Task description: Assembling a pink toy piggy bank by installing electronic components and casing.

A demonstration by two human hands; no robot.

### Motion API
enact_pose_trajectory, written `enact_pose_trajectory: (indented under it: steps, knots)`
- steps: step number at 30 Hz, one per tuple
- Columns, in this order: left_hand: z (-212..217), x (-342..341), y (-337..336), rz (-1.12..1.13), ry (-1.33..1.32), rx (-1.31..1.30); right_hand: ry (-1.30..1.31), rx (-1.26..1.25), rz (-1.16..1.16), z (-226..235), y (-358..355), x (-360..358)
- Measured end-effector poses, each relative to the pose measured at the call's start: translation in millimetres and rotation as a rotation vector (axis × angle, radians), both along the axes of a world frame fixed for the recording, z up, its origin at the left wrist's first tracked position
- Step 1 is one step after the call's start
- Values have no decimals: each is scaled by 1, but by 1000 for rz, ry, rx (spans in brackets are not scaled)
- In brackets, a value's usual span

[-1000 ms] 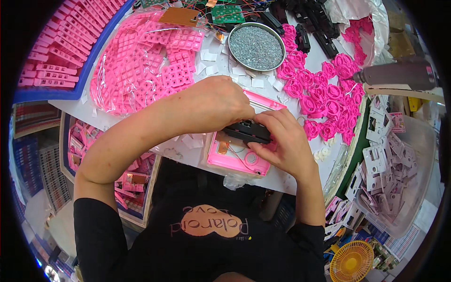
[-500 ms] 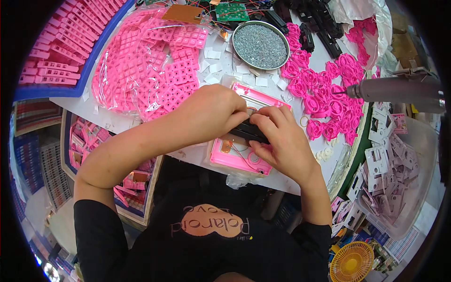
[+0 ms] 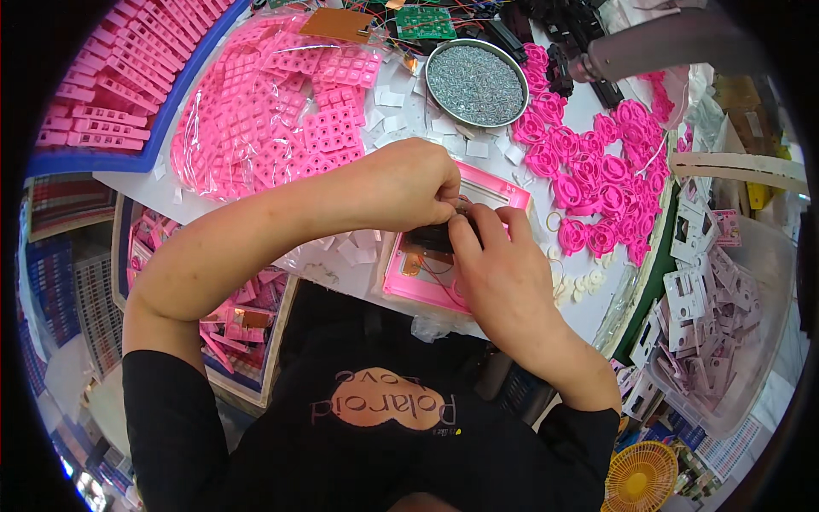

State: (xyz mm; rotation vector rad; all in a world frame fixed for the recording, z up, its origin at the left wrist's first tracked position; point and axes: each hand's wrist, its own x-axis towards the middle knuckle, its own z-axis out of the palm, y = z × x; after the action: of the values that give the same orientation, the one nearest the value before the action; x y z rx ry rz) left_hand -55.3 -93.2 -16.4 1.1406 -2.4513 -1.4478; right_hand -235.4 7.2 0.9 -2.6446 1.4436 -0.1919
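A pink rectangular plastic casing [image 3: 399,275] lies open in front of me on a pale base, with thin wires and a small coppery piece inside. Across its middle sits a black plastic part [image 3: 429,240], largely covered by my fingers. My left hand [image 3: 416,186] reaches over from the left, its thumb and fingers closed in a pinch at the part's far edge. From the right, my right hand [image 3: 503,266] bends its fingers onto the same part, fingertips close to those of the left. What lies between the fingertips is hidden.
Bagged pink button pieces [image 3: 243,119] lie left, below a blue bin [image 3: 153,154]. Behind the casing stands a round tray of screws [image 3: 476,83]; pink rings [image 3: 589,183] lie right. A grey tool like a powered screwdriver [image 3: 674,44] hangs over the right back.
The black part now sits lower and flatter in the casing. My right hand has shifted its grip and its forearm has swung right. The hanging grey tool has moved up and away.
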Motion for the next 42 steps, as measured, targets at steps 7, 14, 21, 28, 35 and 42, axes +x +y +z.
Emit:
enact_pose_trajectory:
  steps: [7,14,21,28,35,42]
  knots:
    - [2,-7,-8,-31,-43,20,-1,65,-56,-3,3,-3]
    - [7,-15,-44,-39,-18,-192,-503,-99,-47,22,-29,-64]
    - [-53,-59,-110,28,-362,-737,-1603,-236,-160,56,-114,-141]
    - [-32,-61,-107,-36,-477,-823,-1204,48,-67,52,-121,-129]
    - [-26,-50,-84,76,-3,-1014,-1537,309,134,37,-97,-71]
    - [5,-7,45,27,324,-737,-1747,446,290,39,-36,-32]
